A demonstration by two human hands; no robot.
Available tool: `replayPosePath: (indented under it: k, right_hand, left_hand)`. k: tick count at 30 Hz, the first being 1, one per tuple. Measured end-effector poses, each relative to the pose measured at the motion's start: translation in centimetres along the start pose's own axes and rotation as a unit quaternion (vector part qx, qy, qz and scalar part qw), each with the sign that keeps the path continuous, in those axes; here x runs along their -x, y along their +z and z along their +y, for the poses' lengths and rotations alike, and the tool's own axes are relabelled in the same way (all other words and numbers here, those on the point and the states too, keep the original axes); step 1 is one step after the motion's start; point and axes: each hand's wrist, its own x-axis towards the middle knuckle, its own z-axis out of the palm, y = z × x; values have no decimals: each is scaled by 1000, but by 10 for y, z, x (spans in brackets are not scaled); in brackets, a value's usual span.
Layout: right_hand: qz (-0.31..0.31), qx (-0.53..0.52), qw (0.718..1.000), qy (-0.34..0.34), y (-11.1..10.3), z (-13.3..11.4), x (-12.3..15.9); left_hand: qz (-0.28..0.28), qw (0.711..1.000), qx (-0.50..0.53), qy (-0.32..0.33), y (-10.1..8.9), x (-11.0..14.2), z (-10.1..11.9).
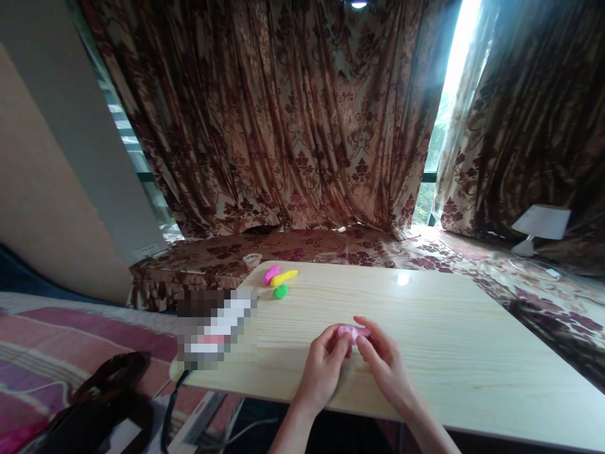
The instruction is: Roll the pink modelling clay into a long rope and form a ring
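Observation:
A small piece of pale pink modelling clay [353, 332] is held between my two hands, above the front part of the light wooden table [449, 353]. My left hand [326, 359] pinches its left end, thumb in front and fingers curled behind. At its right end, my right hand [382, 354] grips it with thumb and forefinger. Farther off, near the table's back left corner, lie a bright pink clay piece [271, 274], a long yellow clay roll [284, 278] and a green clay lump [280, 291]. The yellow roll touches or nearly touches the pink piece.
A blurred-out, pixelated object [220, 331] covers the table's left edge, with a black cable [171, 403] hanging below. Behind the table's back left corner stands a small clear container [252, 259]. A white lamp [541, 222] is at the far right, before patterned curtains [302, 126].

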Motion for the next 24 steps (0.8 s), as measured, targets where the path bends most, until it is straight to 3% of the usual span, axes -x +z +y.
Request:
replayPosePath:
  k: [8,16,24]
  right_hand:
    - [-38,-10,999,-20,4,-2,-1]
    - [-4,-3,1000,-29,4,1,-2]
    - [29,13,999,5,3,10,-5]
  left_hand:
    - [-7,1000,-7,-4,0,0,-2]
    - [-19,1000,24,-8,4,-1,3]
    - [16,999,32,-10,0,-2,-8]
